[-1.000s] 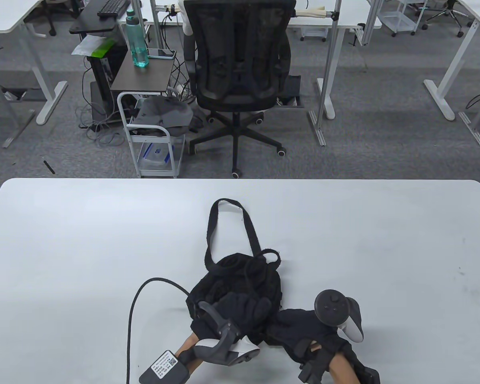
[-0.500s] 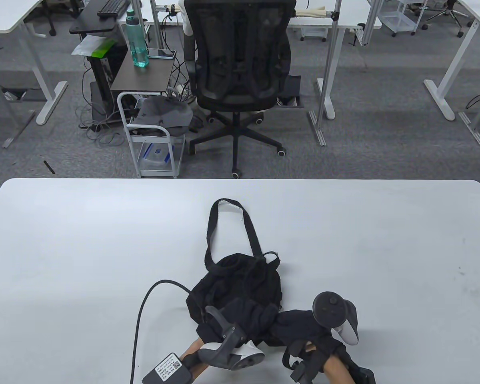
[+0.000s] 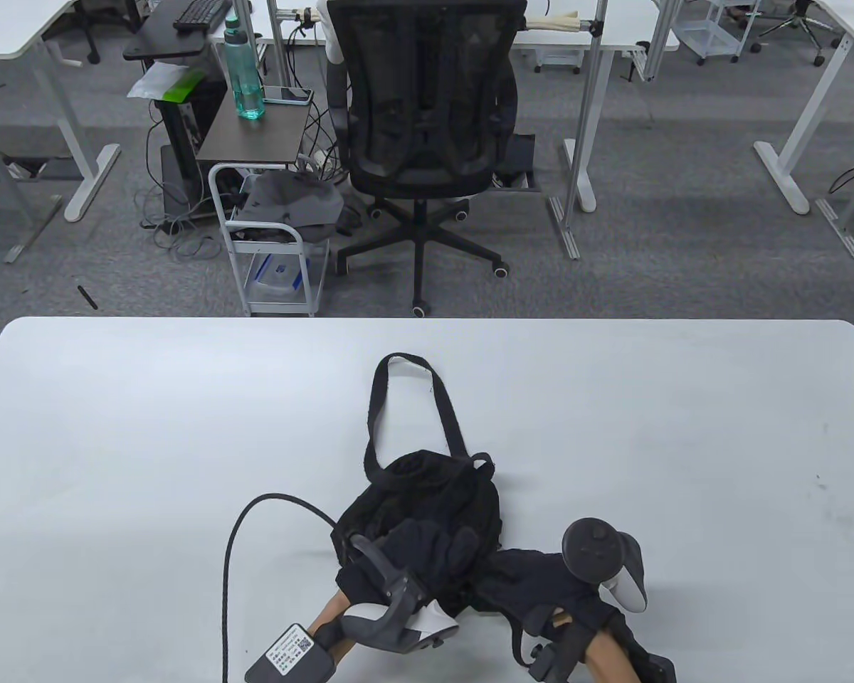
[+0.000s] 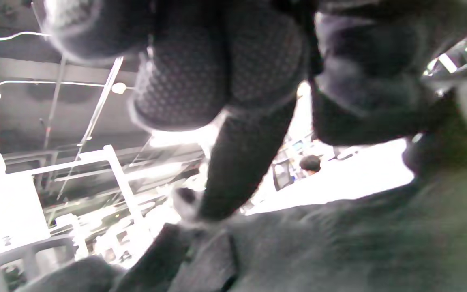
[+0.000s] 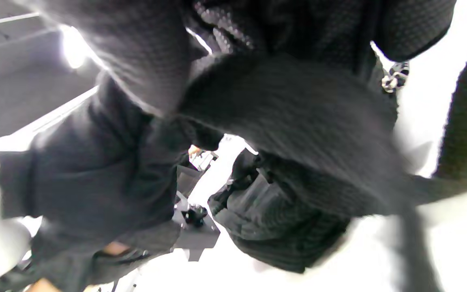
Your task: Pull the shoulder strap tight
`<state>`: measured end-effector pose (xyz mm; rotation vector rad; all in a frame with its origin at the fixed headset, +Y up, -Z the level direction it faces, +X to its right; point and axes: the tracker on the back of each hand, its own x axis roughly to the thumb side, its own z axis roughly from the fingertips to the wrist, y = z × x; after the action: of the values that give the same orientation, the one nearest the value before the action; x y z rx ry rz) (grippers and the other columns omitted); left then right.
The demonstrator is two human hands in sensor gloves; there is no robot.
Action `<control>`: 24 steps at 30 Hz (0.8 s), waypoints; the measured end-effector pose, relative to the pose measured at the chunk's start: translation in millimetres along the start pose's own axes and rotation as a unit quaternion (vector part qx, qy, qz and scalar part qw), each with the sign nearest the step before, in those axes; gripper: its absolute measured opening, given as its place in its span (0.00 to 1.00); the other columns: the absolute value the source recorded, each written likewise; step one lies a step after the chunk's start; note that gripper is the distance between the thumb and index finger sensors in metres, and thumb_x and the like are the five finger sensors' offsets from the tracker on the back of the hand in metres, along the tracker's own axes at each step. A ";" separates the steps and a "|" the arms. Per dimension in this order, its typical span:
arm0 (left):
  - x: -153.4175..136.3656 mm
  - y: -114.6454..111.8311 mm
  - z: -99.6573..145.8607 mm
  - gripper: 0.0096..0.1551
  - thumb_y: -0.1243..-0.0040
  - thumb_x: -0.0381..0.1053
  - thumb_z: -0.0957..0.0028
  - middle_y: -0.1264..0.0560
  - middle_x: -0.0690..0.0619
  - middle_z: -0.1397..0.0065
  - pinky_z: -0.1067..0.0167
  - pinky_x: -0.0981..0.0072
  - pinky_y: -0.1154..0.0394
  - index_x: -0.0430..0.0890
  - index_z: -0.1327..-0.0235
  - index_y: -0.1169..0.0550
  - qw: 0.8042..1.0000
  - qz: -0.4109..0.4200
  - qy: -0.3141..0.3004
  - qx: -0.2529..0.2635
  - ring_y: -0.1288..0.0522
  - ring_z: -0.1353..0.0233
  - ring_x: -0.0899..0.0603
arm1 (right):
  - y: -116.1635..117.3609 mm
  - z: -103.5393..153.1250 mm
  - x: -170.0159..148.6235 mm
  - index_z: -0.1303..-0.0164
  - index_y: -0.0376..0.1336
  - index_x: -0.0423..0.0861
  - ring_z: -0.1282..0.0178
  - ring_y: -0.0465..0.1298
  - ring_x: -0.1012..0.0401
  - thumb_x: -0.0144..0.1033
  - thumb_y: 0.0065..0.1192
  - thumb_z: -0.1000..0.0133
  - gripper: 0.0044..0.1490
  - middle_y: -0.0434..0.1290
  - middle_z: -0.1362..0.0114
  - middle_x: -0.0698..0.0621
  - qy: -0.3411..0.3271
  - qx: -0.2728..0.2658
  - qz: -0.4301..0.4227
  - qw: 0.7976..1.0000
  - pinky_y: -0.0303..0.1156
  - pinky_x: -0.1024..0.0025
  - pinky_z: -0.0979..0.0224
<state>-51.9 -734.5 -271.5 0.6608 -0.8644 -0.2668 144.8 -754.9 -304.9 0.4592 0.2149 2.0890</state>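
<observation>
A black bag [image 3: 427, 491] lies at the table's near middle. Its shoulder strap [image 3: 376, 405] runs in a long loop away from me. My left hand [image 3: 438, 548] rests on the bag's near end with its fingers spread over the fabric; in the left wrist view the fingers [image 4: 217, 81] hang just over the bag [image 4: 339, 243]. My right hand [image 3: 534, 580] is at the bag's near right corner. In the right wrist view its fingers [image 5: 282, 113] curl around black fabric, and a strap-like band [image 5: 444, 184] leads off it. The view is blurred.
The white table [image 3: 683, 427] stretches wide on both sides. A black cable [image 3: 235, 541] curves from my left wrist across the table to the left of the bag. An office chair [image 3: 427, 128] and a small cart [image 3: 270, 242] stand beyond the far edge.
My left hand slid toward me half a second ago and is now back up on the bag. My right hand shifted slightly right. The cable swung left again.
</observation>
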 end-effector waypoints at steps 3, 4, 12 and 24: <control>11.8 3.8 -5.5 0.38 0.56 0.58 0.64 0.12 0.62 0.62 0.59 0.64 0.18 0.50 0.37 0.29 1.000 0.013 0.013 0.005 0.12 0.56 0.51 | 5.6 -0.5 3.7 0.58 0.80 0.38 0.52 0.83 0.45 0.45 0.68 0.50 0.26 0.84 0.46 0.40 -0.014 -0.015 -0.032 0.999 0.73 0.43 0.42; 10.5 4.4 -4.1 0.38 0.57 0.59 0.64 0.13 0.64 0.61 0.58 0.66 0.17 0.51 0.36 0.30 1.000 0.008 0.014 -0.002 0.12 0.56 0.52 | 5.2 1.7 4.8 0.60 0.80 0.38 0.54 0.84 0.46 0.44 0.67 0.50 0.24 0.85 0.48 0.41 -0.015 -0.018 -0.031 0.999 0.74 0.44 0.42; -3.1 -16.0 -1.2 0.38 0.59 0.59 0.65 0.14 0.64 0.61 0.57 0.65 0.18 0.57 0.35 0.32 1.000 0.009 0.001 -0.020 0.13 0.55 0.52 | 8.0 -2.1 5.6 0.63 0.81 0.36 0.58 0.85 0.47 0.40 0.67 0.49 0.23 0.86 0.52 0.41 -0.010 -0.010 0.006 1.000 0.75 0.44 0.44; -29.7 -15.6 5.3 0.38 0.56 0.59 0.64 0.13 0.63 0.60 0.58 0.66 0.18 0.53 0.35 0.31 0.997 0.030 0.061 -0.036 0.13 0.55 0.51 | 0.0 0.5 -1.1 0.53 0.79 0.38 0.48 0.82 0.44 0.45 0.72 0.51 0.27 0.82 0.42 0.39 0.005 -0.025 0.005 1.000 0.71 0.42 0.40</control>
<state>-74.1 -734.7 -297.2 0.5765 -0.7535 -0.2008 145.5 -755.9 -304.7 0.4208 0.1664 2.1021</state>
